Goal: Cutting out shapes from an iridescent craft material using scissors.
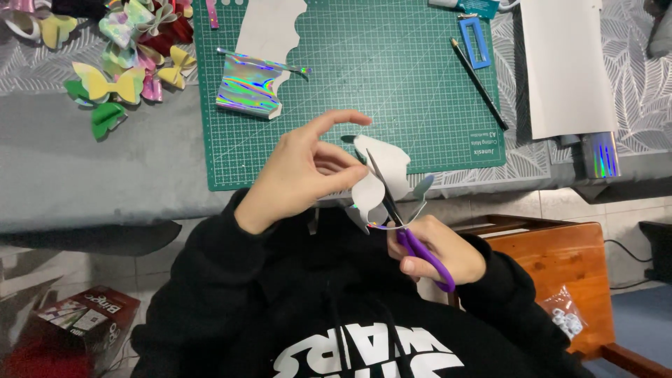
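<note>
- Just off the desk's near edge, the left hand (308, 171) pinches a white scalloped cutout (381, 175) while the right hand (437, 252) grips purple-handled scissors (402, 224), blades into it.
- I'd turn the paper, not the scissors, for smooth curves.
- Floor bottom-left: a red and black box (77, 325); a clear bag (563, 318) sits on the wooden chair (553, 273).

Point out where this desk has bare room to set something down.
Free: the cutting mat's middle, between the holographic sheet and the pencil; also the grey cloth left of the mat, below the bows. Crowded: the top-left corner with bows, and the mat's near edge, where the left hand holds a cutout and the right hand works scissors.
</note>
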